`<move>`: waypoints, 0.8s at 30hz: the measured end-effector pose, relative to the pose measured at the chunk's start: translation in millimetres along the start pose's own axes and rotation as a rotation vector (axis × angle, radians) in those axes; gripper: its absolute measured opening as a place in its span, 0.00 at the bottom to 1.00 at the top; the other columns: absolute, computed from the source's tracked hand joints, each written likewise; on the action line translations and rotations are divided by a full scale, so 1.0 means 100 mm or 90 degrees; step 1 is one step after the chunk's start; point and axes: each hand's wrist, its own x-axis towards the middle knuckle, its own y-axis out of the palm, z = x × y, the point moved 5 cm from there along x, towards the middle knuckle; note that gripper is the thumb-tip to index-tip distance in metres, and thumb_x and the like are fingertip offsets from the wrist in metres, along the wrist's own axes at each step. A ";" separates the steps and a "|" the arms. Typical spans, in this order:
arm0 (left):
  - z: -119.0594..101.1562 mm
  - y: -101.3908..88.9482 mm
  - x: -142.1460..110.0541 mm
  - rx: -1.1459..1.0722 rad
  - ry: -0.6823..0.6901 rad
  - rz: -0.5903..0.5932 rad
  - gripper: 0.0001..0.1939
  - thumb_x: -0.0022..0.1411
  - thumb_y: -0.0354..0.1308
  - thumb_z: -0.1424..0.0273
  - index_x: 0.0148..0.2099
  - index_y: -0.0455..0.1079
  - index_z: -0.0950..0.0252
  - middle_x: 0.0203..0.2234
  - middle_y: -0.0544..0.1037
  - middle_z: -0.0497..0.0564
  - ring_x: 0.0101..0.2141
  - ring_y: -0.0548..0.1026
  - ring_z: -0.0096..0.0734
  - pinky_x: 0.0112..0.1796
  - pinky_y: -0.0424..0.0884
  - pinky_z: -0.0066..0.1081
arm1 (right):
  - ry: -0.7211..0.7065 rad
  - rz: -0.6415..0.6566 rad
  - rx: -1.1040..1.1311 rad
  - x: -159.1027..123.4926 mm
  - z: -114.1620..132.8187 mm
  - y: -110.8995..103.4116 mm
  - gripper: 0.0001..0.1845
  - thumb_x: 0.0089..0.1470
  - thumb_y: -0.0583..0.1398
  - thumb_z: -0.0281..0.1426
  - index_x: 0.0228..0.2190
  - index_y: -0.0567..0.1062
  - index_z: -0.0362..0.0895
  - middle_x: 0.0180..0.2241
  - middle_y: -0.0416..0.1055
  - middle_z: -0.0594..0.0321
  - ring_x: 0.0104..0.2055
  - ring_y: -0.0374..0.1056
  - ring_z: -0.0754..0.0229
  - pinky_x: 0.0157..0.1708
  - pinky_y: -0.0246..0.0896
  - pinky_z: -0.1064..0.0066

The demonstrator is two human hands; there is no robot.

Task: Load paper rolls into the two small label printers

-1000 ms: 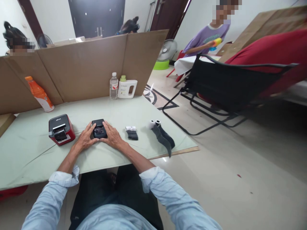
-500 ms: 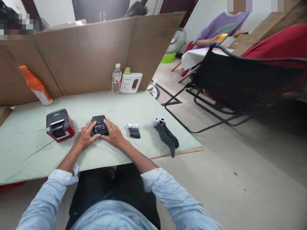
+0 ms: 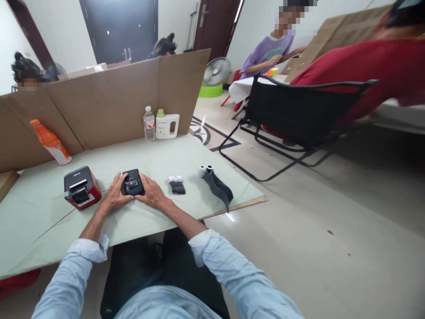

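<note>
A small black label printer (image 3: 133,182) sits on the pale green table (image 3: 172,153). My left hand (image 3: 113,195) grips its left side and my right hand (image 3: 151,193) grips its right side, fingers curled against the casing. A red and black printer (image 3: 81,187) stands to the left of my left hand. To the right of my right hand lies a small paper roll with a dark strip (image 3: 175,185). Further right lie two more rolls with dark tails (image 3: 215,187).
A cardboard screen (image 3: 109,102) walls the table's far side. An orange bottle (image 3: 50,141), a water bottle (image 3: 149,124) and a white jug (image 3: 167,125) stand by it. A black folding chair (image 3: 299,115) is on the right. Other people sit behind the screen and at the far right.
Both hands stay on the black printer; the fingers have shifted slightly on its sides. The view has swung up and to the left.
</note>
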 end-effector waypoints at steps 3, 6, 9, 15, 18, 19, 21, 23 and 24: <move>-0.01 -0.05 0.21 0.009 0.037 0.052 0.61 0.44 0.76 0.59 0.76 0.55 0.64 0.75 0.49 0.69 0.74 0.52 0.66 0.69 0.59 0.57 | 0.001 -0.009 0.006 0.02 0.01 -0.02 0.59 0.54 0.71 0.39 0.74 0.46 0.38 0.72 0.55 0.35 0.70 0.60 0.36 0.66 0.60 0.45; -0.05 -0.08 0.35 0.020 0.066 0.080 0.62 0.40 0.77 0.59 0.75 0.56 0.63 0.72 0.55 0.66 0.70 0.61 0.65 0.68 0.63 0.55 | 0.002 -0.038 0.018 0.03 0.03 -0.06 0.57 0.53 0.71 0.36 0.73 0.50 0.40 0.70 0.59 0.37 0.69 0.62 0.38 0.65 0.61 0.46; -0.05 -0.13 0.40 0.031 0.086 0.066 0.60 0.41 0.77 0.58 0.74 0.59 0.61 0.68 0.60 0.61 0.66 0.67 0.60 0.66 0.68 0.51 | 0.013 -0.071 0.025 0.06 0.05 -0.12 0.49 0.51 0.73 0.36 0.67 0.59 0.43 0.64 0.65 0.42 0.65 0.65 0.41 0.63 0.64 0.50; 0.09 -0.21 0.54 0.010 0.060 -0.001 0.56 0.40 0.77 0.55 0.71 0.64 0.62 0.65 0.63 0.62 0.66 0.66 0.62 0.63 0.70 0.56 | 0.056 -0.069 -0.020 0.08 0.06 -0.22 0.21 0.56 0.72 0.37 0.46 0.73 0.43 0.47 0.73 0.53 0.50 0.71 0.50 0.50 0.67 0.61; 0.14 -0.21 0.69 -0.014 0.051 -0.015 0.55 0.41 0.77 0.53 0.70 0.65 0.62 0.64 0.65 0.62 0.64 0.68 0.61 0.60 0.72 0.56 | 0.036 -0.028 -0.069 0.07 0.09 -0.21 0.11 0.61 0.69 0.35 0.40 0.75 0.44 0.44 0.74 0.56 0.46 0.70 0.53 0.47 0.64 0.64; 0.13 -0.19 0.75 -0.020 0.054 -0.014 0.55 0.42 0.77 0.53 0.70 0.65 0.61 0.64 0.65 0.62 0.64 0.68 0.60 0.60 0.73 0.55 | 0.036 -0.017 -0.081 0.07 0.10 -0.20 0.10 0.62 0.69 0.35 0.39 0.75 0.44 0.44 0.75 0.56 0.46 0.70 0.53 0.47 0.63 0.64; 0.10 -0.14 0.88 -0.032 0.061 -0.010 0.55 0.42 0.77 0.53 0.71 0.64 0.62 0.64 0.64 0.62 0.64 0.68 0.59 0.59 0.74 0.54 | 0.043 0.002 -0.093 0.08 0.10 -0.18 0.07 0.63 0.67 0.33 0.38 0.76 0.43 0.42 0.75 0.56 0.47 0.70 0.54 0.46 0.62 0.65; 0.02 -0.05 1.04 -0.039 0.067 -0.008 0.56 0.41 0.77 0.53 0.71 0.64 0.63 0.64 0.63 0.63 0.64 0.67 0.59 0.59 0.74 0.54 | 0.052 0.011 -0.093 0.08 0.10 -0.17 0.05 0.63 0.67 0.32 0.38 0.77 0.43 0.42 0.76 0.56 0.47 0.70 0.53 0.47 0.62 0.65; -0.03 0.01 1.13 -0.041 0.071 -0.008 0.57 0.41 0.77 0.54 0.71 0.64 0.63 0.65 0.63 0.63 0.65 0.66 0.59 0.60 0.73 0.53 | 0.056 0.011 -0.091 0.08 0.10 -0.17 0.05 0.63 0.67 0.31 0.37 0.77 0.43 0.42 0.76 0.55 0.47 0.70 0.53 0.47 0.62 0.65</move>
